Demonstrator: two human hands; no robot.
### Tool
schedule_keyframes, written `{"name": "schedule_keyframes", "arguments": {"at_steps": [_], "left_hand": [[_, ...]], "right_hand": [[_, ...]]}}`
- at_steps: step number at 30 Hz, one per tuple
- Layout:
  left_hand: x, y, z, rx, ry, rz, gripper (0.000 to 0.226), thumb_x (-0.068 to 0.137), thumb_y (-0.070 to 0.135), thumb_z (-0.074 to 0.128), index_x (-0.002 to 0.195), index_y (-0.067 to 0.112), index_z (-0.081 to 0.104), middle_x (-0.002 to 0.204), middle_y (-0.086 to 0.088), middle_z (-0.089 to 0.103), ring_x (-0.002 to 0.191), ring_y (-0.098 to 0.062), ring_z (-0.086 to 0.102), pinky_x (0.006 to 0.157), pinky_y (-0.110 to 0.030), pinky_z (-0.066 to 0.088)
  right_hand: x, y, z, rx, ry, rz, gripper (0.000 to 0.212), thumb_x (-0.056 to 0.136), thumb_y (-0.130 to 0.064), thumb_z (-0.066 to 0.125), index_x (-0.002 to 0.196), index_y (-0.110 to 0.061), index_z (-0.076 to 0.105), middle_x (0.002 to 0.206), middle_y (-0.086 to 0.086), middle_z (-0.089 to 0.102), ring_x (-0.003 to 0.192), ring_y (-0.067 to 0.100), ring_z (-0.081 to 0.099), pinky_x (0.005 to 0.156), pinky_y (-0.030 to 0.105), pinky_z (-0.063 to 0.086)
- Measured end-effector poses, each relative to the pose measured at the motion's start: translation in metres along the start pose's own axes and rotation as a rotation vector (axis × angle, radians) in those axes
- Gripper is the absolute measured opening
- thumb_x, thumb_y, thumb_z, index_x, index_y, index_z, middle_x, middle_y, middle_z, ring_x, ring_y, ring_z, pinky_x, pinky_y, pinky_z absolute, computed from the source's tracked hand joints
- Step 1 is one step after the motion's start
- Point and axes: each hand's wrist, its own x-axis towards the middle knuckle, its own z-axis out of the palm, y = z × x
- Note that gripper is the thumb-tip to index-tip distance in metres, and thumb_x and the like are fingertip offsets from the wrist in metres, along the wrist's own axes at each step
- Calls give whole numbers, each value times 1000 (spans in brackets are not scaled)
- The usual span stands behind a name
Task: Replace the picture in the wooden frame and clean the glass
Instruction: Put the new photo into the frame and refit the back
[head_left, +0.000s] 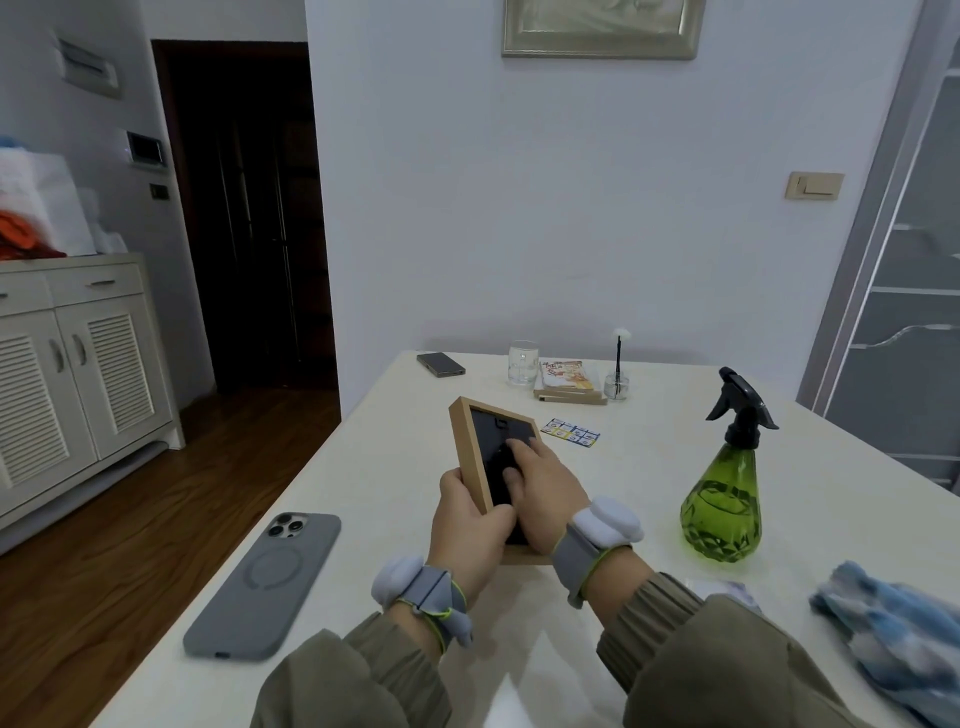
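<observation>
Head view: wooden frame (470, 457) gripped back-up by left hand (470, 519), steadied for right hand (540, 493) fingertips flat on black backing (493, 441), nearside of spray bottle (723, 493).

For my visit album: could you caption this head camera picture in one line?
Both hands, left hand and right hand, work the wooden frame's black backing beside a green spray bottle.

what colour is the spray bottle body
Translucent green, with a black trigger head; spray bottle shows in the head view.

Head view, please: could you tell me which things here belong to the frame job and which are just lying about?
For the job: wooden frame, green spray bottle, blue cloth, small printed picture.
Lying about: grey phone, dark phone, drinking glass, reed diffuser.
</observation>
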Motion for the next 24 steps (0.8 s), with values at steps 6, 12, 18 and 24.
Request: {"name": "schedule_keyframes", "arguments": {"at_steps": [6,12,18,24], "left_hand": [[-3,5,-5,147,68,57,43,78,14,62,113,19,37,85,1,61,80,-25,63,77,-44,58],[-7,5,2,275,161,217,42,87,8,57,127,12,43,97,-1,58,91,-23,60,80,-30,47],[-13,18,11,321,103,212,47,71,45,40,114,28,50,89,3,58,85,-24,62,74,-40,51],[-14,13,10,419,43,311,62,70,32,54,131,28,46,115,4,61,94,-17,63,75,-28,54]], "right_hand": [[-18,-15,-10,92,180,-28,36,98,-32,40,131,-26,55,128,9,53,121,26,48,94,31,41],[-32,-30,-13,496,104,-23,37,84,-48,52,108,-23,65,96,-3,73,93,20,67,86,39,54],[-27,-19,-12,725,128,58,24,83,-42,61,104,-31,67,92,-5,73,84,17,71,84,39,58],[-23,-15,-11,807,198,117,17,88,-34,57,75,-25,63,66,-9,65,62,10,61,61,27,49]]}}
